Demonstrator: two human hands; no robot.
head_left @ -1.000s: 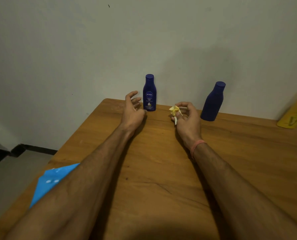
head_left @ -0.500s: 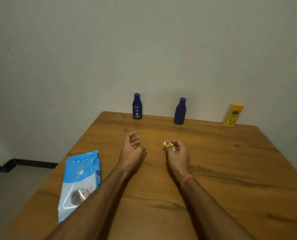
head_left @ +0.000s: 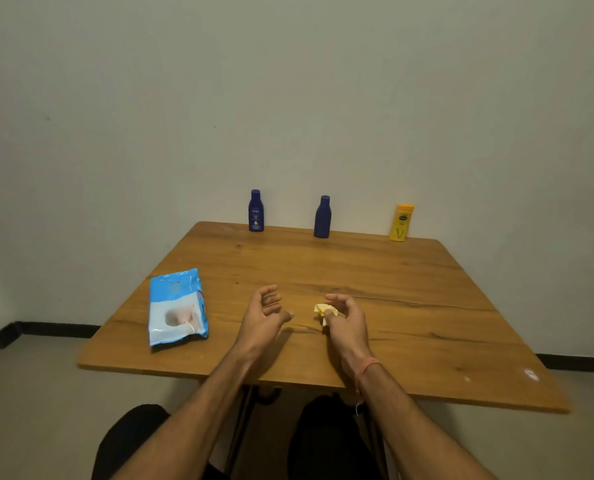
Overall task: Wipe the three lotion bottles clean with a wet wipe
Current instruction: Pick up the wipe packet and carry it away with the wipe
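Under your hands: one wooden table (head_left: 375,271), brown, grain and dark knots visible, a pale scuff (head_left: 532,374) near the edge off to your right. Beyond your hands: one plain off-white wall (head_left: 288,98). Low behind the table, on both sides of you: dark baseboard (head_left: 60,329) meeting a grey floor (head_left: 29,410).

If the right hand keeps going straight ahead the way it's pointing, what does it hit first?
Probably the unlabelled blue bottle at the far edge. The right hand, pinching the yellowish wipe, points forward over bare table; nothing lies between, though depth is hard to judge.
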